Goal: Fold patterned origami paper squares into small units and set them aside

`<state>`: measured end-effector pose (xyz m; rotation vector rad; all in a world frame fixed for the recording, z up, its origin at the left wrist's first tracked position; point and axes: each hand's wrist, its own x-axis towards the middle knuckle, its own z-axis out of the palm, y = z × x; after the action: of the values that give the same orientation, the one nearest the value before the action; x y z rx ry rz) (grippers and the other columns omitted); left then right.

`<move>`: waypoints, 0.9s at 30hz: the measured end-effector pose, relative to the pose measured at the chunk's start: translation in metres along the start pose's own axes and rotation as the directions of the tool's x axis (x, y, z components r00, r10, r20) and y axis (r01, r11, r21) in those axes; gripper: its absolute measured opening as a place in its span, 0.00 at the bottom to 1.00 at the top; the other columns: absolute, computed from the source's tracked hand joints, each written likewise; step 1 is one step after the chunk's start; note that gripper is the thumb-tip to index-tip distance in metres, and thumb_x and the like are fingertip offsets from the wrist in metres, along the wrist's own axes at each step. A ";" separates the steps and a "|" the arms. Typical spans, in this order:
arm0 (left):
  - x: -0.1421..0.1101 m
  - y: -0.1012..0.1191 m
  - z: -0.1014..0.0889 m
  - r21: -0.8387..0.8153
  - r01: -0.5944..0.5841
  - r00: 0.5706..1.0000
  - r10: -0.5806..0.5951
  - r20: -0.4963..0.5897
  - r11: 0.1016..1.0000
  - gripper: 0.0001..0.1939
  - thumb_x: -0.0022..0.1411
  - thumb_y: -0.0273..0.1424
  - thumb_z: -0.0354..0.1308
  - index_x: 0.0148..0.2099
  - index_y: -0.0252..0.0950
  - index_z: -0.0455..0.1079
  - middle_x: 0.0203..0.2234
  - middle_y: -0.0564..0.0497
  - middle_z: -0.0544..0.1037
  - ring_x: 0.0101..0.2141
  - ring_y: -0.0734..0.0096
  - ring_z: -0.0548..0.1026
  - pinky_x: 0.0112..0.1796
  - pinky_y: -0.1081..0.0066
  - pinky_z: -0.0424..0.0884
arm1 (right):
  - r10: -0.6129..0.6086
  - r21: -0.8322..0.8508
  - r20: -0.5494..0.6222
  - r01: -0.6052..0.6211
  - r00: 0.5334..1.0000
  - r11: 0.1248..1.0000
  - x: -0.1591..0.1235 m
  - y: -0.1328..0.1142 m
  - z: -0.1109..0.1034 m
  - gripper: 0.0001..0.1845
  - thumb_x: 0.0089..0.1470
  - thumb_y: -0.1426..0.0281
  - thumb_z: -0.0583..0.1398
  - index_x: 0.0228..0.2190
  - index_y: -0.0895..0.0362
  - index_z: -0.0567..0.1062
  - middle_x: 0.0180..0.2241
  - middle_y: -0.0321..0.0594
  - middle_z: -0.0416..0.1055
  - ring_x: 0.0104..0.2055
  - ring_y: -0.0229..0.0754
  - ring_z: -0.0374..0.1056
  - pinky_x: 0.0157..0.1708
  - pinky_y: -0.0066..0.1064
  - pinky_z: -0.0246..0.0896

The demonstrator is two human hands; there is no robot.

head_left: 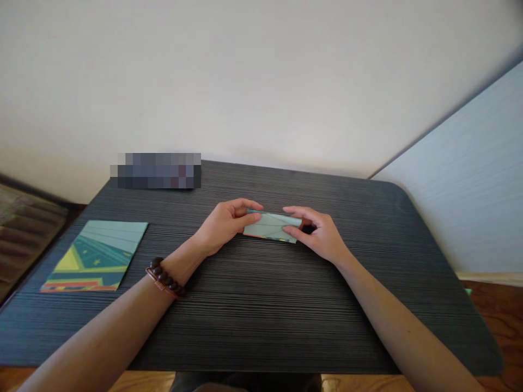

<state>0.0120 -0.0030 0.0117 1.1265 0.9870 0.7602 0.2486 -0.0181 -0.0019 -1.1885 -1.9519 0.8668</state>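
Observation:
A folded sheet of patterned paper [272,225], pale green with a strip of yellow and red along its near edge, is held between my hands over the middle of the table. My left hand [229,222] pinches its left end, thumb on the near face and fingers behind the top edge. At the other end, my right hand [316,231] has its thumb against the near face and its index finger at the top edge. The fingers behind the paper are partly hidden.
On the dark wood-grain table [253,316], a similar flat patterned paper [96,256] lies at the left. A blurred-out item [157,171] sits at the back left. A white wall [261,81] stands behind, and a pale panel [469,179] rises on the right.

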 end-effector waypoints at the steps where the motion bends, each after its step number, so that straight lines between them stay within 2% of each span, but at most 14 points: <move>1: 0.000 0.000 0.000 -0.011 0.005 1.000 -0.005 0.005 1.000 0.16 0.55 0.35 0.62 0.45 0.35 0.69 0.30 0.50 0.78 0.28 0.74 0.75 0.31 0.74 0.70 | 0.002 0.009 0.003 -0.002 1.000 1.000 0.000 0.000 0.000 0.21 0.50 0.64 0.62 0.47 0.50 0.70 0.32 0.35 0.74 0.28 0.37 0.69 0.32 0.31 0.66; 5: 0.001 -0.001 -0.001 0.008 0.012 1.000 -0.012 -0.006 1.000 0.17 0.55 0.36 0.61 0.46 0.34 0.69 0.31 0.48 0.79 0.29 0.72 0.75 0.31 0.74 0.70 | 0.013 0.039 0.007 -0.013 1.000 0.999 0.001 0.001 0.001 0.21 0.50 0.64 0.62 0.48 0.50 0.69 0.33 0.35 0.73 0.29 0.37 0.70 0.33 0.31 0.66; 12: 0.000 -0.001 -0.001 0.034 0.015 1.000 -0.015 -0.014 0.999 0.16 0.54 0.35 0.62 0.44 0.34 0.71 0.29 0.49 0.79 0.28 0.72 0.75 0.30 0.73 0.69 | -0.015 -0.014 -0.015 0.015 1.000 1.000 0.002 0.000 -0.001 0.22 0.49 0.65 0.63 0.47 0.51 0.69 0.33 0.35 0.74 0.34 0.39 0.69 0.40 0.33 0.62; 19: 0.001 -0.003 -0.002 0.081 -0.004 1.000 0.006 -0.025 0.997 0.16 0.54 0.35 0.62 0.45 0.35 0.71 0.29 0.49 0.79 0.26 0.72 0.75 0.28 0.74 0.68 | 0.020 0.027 0.011 -0.020 1.000 0.999 0.003 0.000 -0.001 0.23 0.50 0.65 0.63 0.48 0.52 0.68 0.33 0.35 0.74 0.33 0.38 0.69 0.39 0.33 0.62; 27: -0.002 0.002 0.003 0.153 -0.024 0.995 0.039 -0.092 0.988 0.16 0.51 0.37 0.62 0.41 0.34 0.74 0.27 0.49 0.79 0.25 0.70 0.74 0.25 0.74 0.67 | 0.013 0.024 0.019 -0.013 1.000 1.000 0.004 0.002 0.000 0.23 0.50 0.65 0.62 0.49 0.52 0.68 0.34 0.36 0.74 0.34 0.39 0.69 0.40 0.33 0.62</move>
<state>0.0138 -0.0049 0.0146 1.2487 1.1242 0.7803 0.2484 -0.0139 -0.0024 -1.1843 -1.9451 0.9084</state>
